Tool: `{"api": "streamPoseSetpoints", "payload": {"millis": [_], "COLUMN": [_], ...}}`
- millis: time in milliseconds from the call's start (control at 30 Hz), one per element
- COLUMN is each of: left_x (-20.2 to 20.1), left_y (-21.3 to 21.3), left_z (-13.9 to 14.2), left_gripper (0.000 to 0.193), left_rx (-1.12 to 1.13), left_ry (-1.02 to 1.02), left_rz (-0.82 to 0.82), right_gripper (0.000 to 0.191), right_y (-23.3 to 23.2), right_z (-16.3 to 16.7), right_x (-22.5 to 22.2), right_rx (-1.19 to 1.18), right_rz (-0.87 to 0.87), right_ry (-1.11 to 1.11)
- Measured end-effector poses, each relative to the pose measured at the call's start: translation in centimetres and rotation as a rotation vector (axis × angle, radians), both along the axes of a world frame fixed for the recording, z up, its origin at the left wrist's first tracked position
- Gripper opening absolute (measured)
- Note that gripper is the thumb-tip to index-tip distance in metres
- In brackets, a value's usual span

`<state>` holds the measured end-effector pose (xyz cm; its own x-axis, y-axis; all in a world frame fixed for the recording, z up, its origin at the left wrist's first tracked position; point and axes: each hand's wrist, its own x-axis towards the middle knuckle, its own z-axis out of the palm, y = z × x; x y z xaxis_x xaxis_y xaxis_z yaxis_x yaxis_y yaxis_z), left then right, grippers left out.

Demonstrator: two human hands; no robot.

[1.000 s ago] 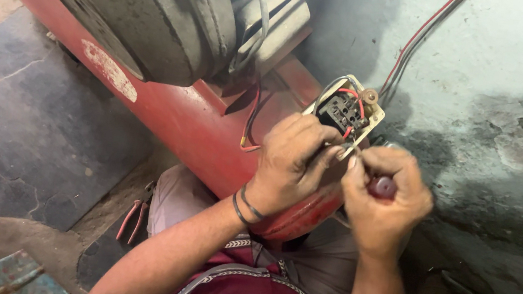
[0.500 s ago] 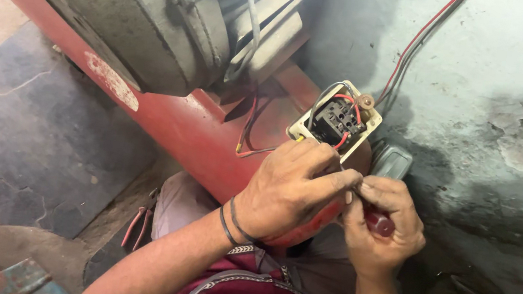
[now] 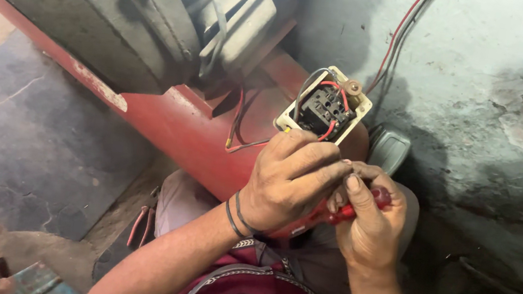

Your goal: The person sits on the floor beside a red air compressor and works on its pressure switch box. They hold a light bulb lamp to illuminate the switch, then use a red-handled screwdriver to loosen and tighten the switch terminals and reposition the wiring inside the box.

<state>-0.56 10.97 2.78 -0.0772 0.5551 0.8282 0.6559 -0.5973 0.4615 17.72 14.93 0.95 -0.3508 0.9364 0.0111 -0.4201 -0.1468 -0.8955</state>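
Two bare hands meet just below an open cream plastic switch box [image 3: 325, 105] with red and black wires, mounted on a red metal compressor tank [image 3: 190, 135]. Left hand [image 3: 291, 177] curls, pinching something hidden between the fingers. Right hand [image 3: 369, 220] wraps tightly around a red-handled screwdriver [image 3: 360, 206], its tip concealed.

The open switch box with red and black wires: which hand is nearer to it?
Left. The left hand sits just below the switch box, its fingers at the box's lower edge. The right hand, gripping a red-handled tool, is lower and farther right.
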Motion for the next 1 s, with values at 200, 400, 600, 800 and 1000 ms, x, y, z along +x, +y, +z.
{"api": "streamPoseSetpoints", "payload": {"millis": [200, 400, 600, 800, 1000], "left_x": [0.2, 0.7, 0.5, 0.6, 0.5], "left_y": [-0.1, -0.2, -0.4, -0.8, -1.0], "left_z": [-0.3, -0.4, -0.2, 0.1, -0.4], "left_gripper": [0.034, 0.038, 0.036, 0.032, 0.031], "left_rx": [0.024, 0.031, -0.024, -0.055, -0.038], "left_ry": [-0.007, -0.033, -0.024, -0.103, -0.003], "left_rz": [0.005, 0.028, 0.031, 0.015, 0.008], "right_gripper": [0.012, 0.017, 0.013, 0.016, 0.007], "right_y": [-0.2, -0.3, 0.7, 0.7, -0.3], "right_z": [0.7, 1.2, 1.5, 2.1, 1.9], "right_x": [-0.3, -0.8, -0.1, 0.0, 0.3], "right_rx": [0.361, 0.336, 0.582, 0.826, 0.381], "right_rz": [-0.062, -0.053, -0.059, -0.120, -0.018], "right_ry": [-0.233, -0.163, -0.402, -0.586, -0.363]}}
